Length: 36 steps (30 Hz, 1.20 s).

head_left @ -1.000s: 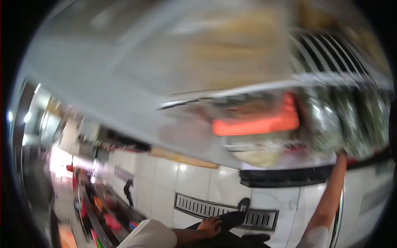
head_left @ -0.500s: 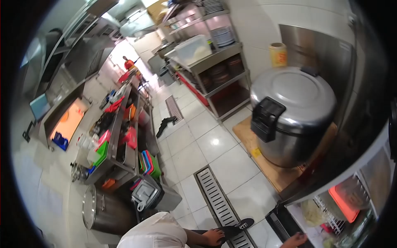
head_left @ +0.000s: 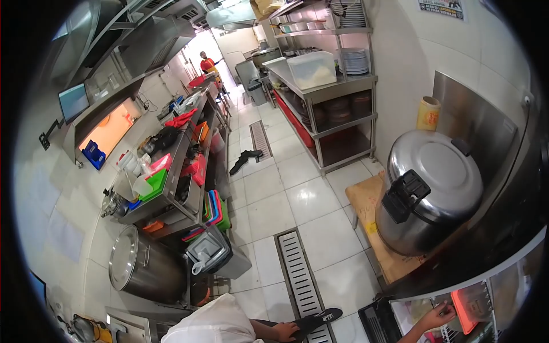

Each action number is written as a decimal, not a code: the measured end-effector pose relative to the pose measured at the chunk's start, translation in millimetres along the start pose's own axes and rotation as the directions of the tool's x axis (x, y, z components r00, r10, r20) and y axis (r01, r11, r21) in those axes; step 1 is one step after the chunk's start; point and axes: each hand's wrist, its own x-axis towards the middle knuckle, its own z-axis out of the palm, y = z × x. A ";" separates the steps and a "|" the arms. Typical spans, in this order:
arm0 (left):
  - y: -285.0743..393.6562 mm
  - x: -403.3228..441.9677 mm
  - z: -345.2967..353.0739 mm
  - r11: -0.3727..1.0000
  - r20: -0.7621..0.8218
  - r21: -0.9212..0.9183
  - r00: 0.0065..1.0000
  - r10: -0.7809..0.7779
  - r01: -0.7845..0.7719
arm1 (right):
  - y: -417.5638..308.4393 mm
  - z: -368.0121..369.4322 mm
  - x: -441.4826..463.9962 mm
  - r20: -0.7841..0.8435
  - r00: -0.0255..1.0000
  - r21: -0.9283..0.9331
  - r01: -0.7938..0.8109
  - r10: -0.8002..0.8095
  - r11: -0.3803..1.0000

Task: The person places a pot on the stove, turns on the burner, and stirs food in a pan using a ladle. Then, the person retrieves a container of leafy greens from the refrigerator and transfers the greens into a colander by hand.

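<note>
My left hand lies on my dark trouser leg near the knee, above a black shoe; its fingers are loosely laid and it holds nothing. My right hand reaches into an open fridge compartment at the lower right, fingers apart and slightly curled. Right beside its fingertips is an orange-red plastic container standing tilted in the view; whether they touch I cannot tell. Behind it runs a white wire rack. Much of the fridge's contents is cut off or blurred.
A large steel rice cooker stands on a wooden stand at right. A floor drain grate runs ahead. At left are a big steel pot, a grey bin and a loaded counter. A person stands far back.
My right hand has moved up and forward, to the orange-red container. My left hand stays on the leg. The head view has tilted and turned, so the room appears shifted.
</note>
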 end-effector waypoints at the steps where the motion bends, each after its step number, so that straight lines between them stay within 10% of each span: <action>1: -0.4 -1.9 -0.1 1.000 0.005 0.005 1.000 -0.003 0.003 | 4.7 -1.4 -0.4 0.009 1.000 0.037 -0.007 0.006 0.999; 14: -16.4 -28.9 -0.1 0.995 0.164 0.053 0.983 -0.088 0.080 | 16.4 -4.3 30.4 0.352 0.931 0.035 0.087 -0.094 0.996; 19: -14.8 -21.5 -15.7 0.985 0.181 -0.055 0.972 -0.151 0.163 | 43.3 -11.9 23.3 0.488 0.863 0.209 -0.258 0.128 0.943; 26: 104.5 38.2 -134.4 0.740 -0.490 -0.449 0.831 0.264 -0.500 | -39.2 -105.8 49.4 0.073 0.939 0.288 -0.342 0.336 0.895; 36: 373.5 92.4 -300.6 0.376 -0.616 -0.395 0.545 0.569 -0.838 | -38.7 -108.9 131.8 0.144 0.930 0.455 -0.365 0.337 0.812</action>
